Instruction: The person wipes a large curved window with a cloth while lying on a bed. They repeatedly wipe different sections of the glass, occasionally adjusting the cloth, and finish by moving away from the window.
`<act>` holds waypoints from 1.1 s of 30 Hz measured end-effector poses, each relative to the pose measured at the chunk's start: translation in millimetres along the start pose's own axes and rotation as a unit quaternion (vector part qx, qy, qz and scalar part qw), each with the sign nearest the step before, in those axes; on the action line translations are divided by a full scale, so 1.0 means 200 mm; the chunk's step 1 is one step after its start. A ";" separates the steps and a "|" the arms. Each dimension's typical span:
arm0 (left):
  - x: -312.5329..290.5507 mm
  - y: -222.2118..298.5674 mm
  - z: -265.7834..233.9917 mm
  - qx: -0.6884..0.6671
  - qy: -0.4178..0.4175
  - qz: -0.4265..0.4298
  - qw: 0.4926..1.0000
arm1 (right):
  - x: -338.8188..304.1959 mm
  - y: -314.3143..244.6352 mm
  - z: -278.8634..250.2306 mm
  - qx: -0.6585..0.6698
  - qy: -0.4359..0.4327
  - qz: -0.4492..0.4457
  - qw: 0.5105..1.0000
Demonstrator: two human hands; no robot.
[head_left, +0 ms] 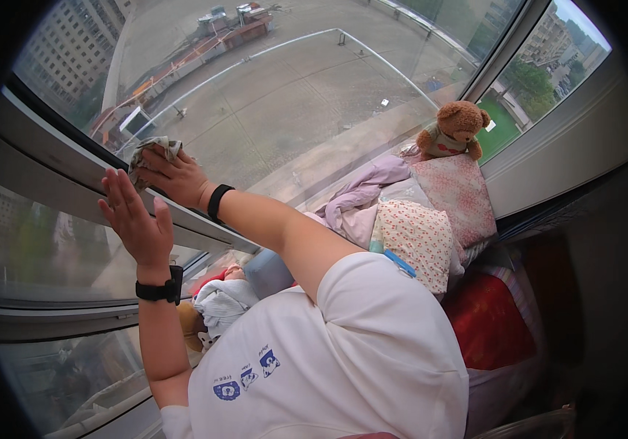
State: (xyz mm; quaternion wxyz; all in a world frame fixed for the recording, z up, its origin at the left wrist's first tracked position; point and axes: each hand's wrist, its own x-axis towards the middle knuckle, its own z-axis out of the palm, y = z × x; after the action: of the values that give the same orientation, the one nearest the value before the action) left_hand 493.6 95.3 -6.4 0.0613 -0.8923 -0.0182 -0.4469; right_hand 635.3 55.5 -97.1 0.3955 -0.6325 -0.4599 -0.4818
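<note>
I see the big window pane (292,91), frame (43,157) along its left, floral pillow (418,238) off right, teddy bear (454,132) past it. Left hand (140,230) empty, fingers straight, thumb out, by the frame; can't tell if touching. Right hand (178,177) grips crumpled cloth (137,157) at the pane's lower-left edge
</note>
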 end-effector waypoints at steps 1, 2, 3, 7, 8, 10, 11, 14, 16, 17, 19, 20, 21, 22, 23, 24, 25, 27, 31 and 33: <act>-0.03 -0.02 -0.02 0.000 -0.002 0.001 1.000 | -0.01 -0.01 0.02 0.009 -0.017 0.007 1.000; -0.06 -0.04 -0.02 0.001 -0.010 -0.005 1.000 | -0.01 0.00 0.03 0.008 -0.014 -0.002 1.000; -0.09 -0.05 -0.02 0.000 -0.018 -0.011 1.000 | -0.02 0.02 0.03 0.012 -0.020 0.003 1.000; -0.13 -0.02 0.10 -0.022 -0.030 0.002 0.999 | -0.01 0.10 -0.01 -0.054 -0.038 -0.072 0.995; -0.14 -0.01 0.13 -0.036 -0.031 0.004 0.999 | -0.01 0.11 -0.02 -0.048 -0.046 -0.078 0.995; -0.13 0.01 0.20 -0.039 -0.037 -0.002 0.999 | 0.00 0.17 -0.05 -0.058 -0.064 -0.117 0.989; -0.12 0.02 0.22 -0.042 -0.048 -0.010 0.998 | 0.00 0.20 -0.07 -0.066 -0.067 -0.130 0.987; -0.12 -0.01 0.25 -0.038 -0.028 -0.015 0.999 | -0.02 0.38 -0.18 -0.044 -0.083 -0.136 0.986; -0.12 -0.03 0.25 -0.023 -0.018 -0.027 0.999 | -0.05 0.53 -0.30 -0.080 -0.077 -0.105 0.988; -0.12 -0.04 0.26 -0.012 -0.015 -0.037 0.999 | -0.07 0.63 -0.39 -0.120 -0.090 -0.085 0.985; -0.12 -0.04 0.28 -0.003 -0.016 -0.047 0.999 | -0.09 0.87 -0.59 -0.147 -0.030 -0.002 0.989; -0.11 -0.04 0.29 -0.004 -0.017 -0.045 0.999 | -0.11 0.99 -0.69 -0.135 0.025 0.028 0.990; -0.11 -0.04 0.30 -0.005 -0.019 -0.043 0.999 | -0.12 1.10 -0.78 -0.145 0.044 0.070 0.986; -0.10 -0.03 0.32 -0.003 -0.015 -0.040 0.999 | -0.12 1.19 -0.84 -0.151 0.019 0.080 0.985; -0.09 -0.04 0.32 -0.002 -0.017 -0.036 0.999 | -0.14 1.23 -0.87 -0.141 0.031 0.092 0.985; -0.08 -0.04 0.32 -0.004 -0.021 -0.030 0.999 | -0.15 1.26 -0.88 -0.137 0.019 0.086 0.987; -0.08 -0.05 0.32 0.000 -0.014 -0.027 1.000 | -0.16 1.27 -0.87 -0.125 0.027 0.092 0.988; -0.05 -0.08 0.31 0.010 0.008 -0.028 1.000 | -0.15 1.23 -0.82 -0.103 0.058 0.109 0.987; -0.06 -0.13 0.29 0.014 0.009 -0.010 1.000 | -0.05 1.07 -0.71 -0.078 0.125 0.155 0.977; -0.08 -0.15 0.30 0.025 0.009 0.007 1.000 | -0.03 0.95 -0.63 -0.067 0.119 0.148 0.980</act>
State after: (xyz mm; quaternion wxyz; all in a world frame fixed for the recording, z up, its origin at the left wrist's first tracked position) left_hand 528.1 132.9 -52.0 0.0866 -0.8866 -0.0227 -0.4539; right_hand 785.9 -113.5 -85.7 0.4709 -0.6564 -0.2777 -0.5198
